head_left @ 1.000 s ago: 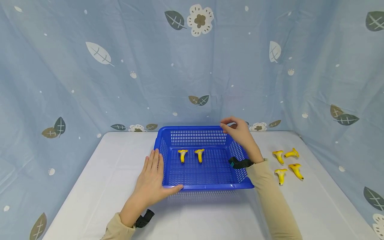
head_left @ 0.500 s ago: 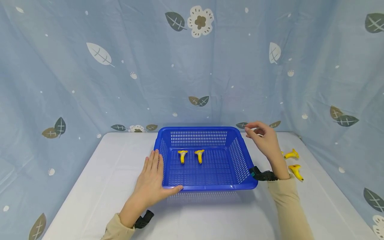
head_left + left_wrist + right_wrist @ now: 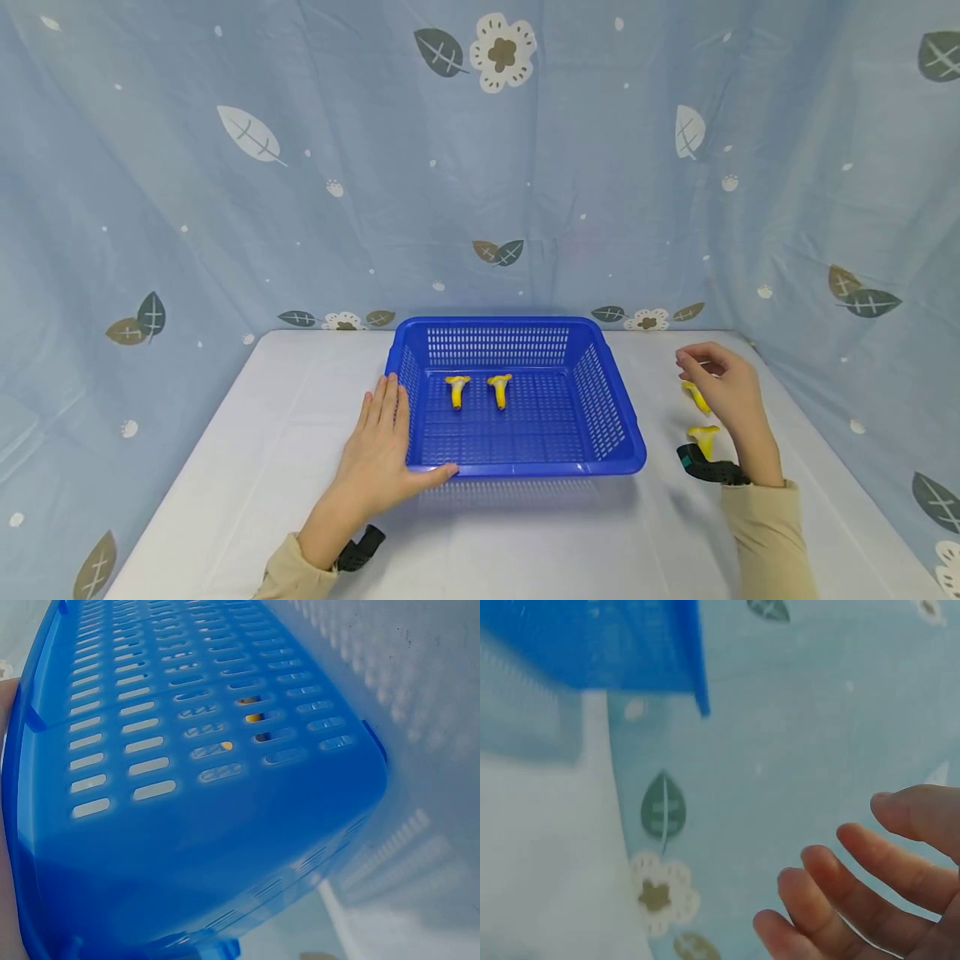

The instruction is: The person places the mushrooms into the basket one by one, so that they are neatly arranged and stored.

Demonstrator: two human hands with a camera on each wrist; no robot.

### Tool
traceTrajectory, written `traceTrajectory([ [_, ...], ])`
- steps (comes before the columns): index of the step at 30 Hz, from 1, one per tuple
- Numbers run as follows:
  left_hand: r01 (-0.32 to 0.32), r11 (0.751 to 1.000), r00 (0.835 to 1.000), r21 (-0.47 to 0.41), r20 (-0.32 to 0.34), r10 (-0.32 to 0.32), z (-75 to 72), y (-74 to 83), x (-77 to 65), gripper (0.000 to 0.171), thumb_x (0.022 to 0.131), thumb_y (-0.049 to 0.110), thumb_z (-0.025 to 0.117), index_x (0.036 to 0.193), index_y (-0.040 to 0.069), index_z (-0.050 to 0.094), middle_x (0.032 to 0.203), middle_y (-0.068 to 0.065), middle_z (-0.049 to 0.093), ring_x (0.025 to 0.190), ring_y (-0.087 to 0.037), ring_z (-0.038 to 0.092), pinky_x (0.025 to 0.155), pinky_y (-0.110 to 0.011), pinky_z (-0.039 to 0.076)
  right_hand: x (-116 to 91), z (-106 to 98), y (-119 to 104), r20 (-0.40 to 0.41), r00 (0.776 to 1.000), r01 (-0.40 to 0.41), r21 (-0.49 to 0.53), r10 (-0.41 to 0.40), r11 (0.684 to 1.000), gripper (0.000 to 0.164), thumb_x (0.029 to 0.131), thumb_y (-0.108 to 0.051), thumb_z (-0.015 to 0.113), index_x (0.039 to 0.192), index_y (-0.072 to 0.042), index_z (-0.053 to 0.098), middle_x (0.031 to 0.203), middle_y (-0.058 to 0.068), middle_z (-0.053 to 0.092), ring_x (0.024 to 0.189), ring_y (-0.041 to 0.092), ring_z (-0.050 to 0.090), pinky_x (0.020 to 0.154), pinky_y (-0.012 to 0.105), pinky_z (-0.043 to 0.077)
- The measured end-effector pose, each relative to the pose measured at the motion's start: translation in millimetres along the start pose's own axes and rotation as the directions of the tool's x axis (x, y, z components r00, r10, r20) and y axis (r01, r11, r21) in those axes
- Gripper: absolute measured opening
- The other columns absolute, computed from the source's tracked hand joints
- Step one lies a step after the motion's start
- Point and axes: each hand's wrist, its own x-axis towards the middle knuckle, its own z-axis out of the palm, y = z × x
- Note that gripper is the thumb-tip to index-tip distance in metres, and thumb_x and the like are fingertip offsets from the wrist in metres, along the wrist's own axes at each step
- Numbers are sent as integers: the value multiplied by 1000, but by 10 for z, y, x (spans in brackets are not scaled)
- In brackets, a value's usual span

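A blue plastic basket point(image 3: 495, 471) with slotted walls stands mid-table in the head view. Two yellow chanterelle mushrooms point(image 3: 457, 391) lie in it side by side, caps toward the back. My left hand point(image 3: 378, 454) rests on its near-left corner, fingers straight along the left rim and thumb on the front rim. Right of the basket, my right hand point(image 3: 727, 392) hovers over more chanterelles, fingers loosely curved and holding nothing. One chanterelle point(image 3: 697, 398) shows below its fingertips and another chanterelle point(image 3: 703, 439) beside the wrist strap; the hand and wrist hide the others.
The basket stands on a white-covered table point(image 3: 247, 467). A blue curtain point(image 3: 420, 192) with leaf and flower prints hangs behind and along both sides. Through the basket's slotted wall point(image 3: 150, 742), bits of yellow show in the left wrist view.
My right hand has moved right, from above the basket's far-right corner to over the chanterelles outside, now covering some of them. The left hand and basket have stayed in place.
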Motion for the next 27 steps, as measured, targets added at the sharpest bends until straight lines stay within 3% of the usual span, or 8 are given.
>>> traceTrajectory([
  [3,3,1000,1000,-4,-5,-3,-6,3,-6,130,73,85,55,149,-16,25,159,-33,12,149,-42,7,120,-53,12,-13,-73,111,35,999,-16,-63,18,998,34,100,-29,60,109,3,69,101,21,69,71,-1,60,60,13,48],
  [7,1,1000,1000,-4,-12,-1,-2,1,-10,129,74,85,55,149,-16,25,159,-33,13,149,-43,8,120,-54,12,-36,-166,223,111,993,-13,-132,28,991,33,99,-26,61,109,4,69,102,23,68,80,24,65,64,22,49],
  [10,-1,1000,1000,-7,-14,1,7,-4,-11,130,74,85,55,149,-16,25,159,-33,12,149,-43,8,120,-53,12,-65,-220,305,185,981,-31,-174,64,984,32,99,-25,62,108,4,69,103,23,68,87,36,64,65,29,49],
  [13,-2,1000,1000,-14,-11,2,12,-7,-8,129,74,86,54,149,-16,24,159,-33,11,149,-42,8,120,-53,12,-88,-271,391,265,958,-48,-227,109,973,30,98,-23,64,107,5,69,102,23,68,90,39,63,64,33,51],
  [16,2,1000,1000,-15,2,-2,10,-8,-4,130,74,86,53,150,-15,22,160,-32,10,150,-41,6,121,-52,10,-79,-317,457,343,923,-77,-277,174,958,31,94,-24,68,106,5,68,101,23,68,90,40,62,65,37,51],
  [23,7,1000,1000,-2,7,-7,8,-10,-7,130,74,86,52,150,-14,22,160,-31,9,150,-41,6,121,-52,10,-12,-329,539,490,794,-205,-342,360,917,49,85,-31,77,114,6,65,110,29,61,97,43,56,75,51,51],
  [27,3,1000,1000,-7,0,-3,1,-1,-12,130,74,86,54,150,-15,23,159,-32,11,150,-41,7,121,-52,11,-14,-307,608,517,768,-221,-339,377,915,50,79,-26,82,113,7,66,107,28,63,92,38,59,75,50,53],
])
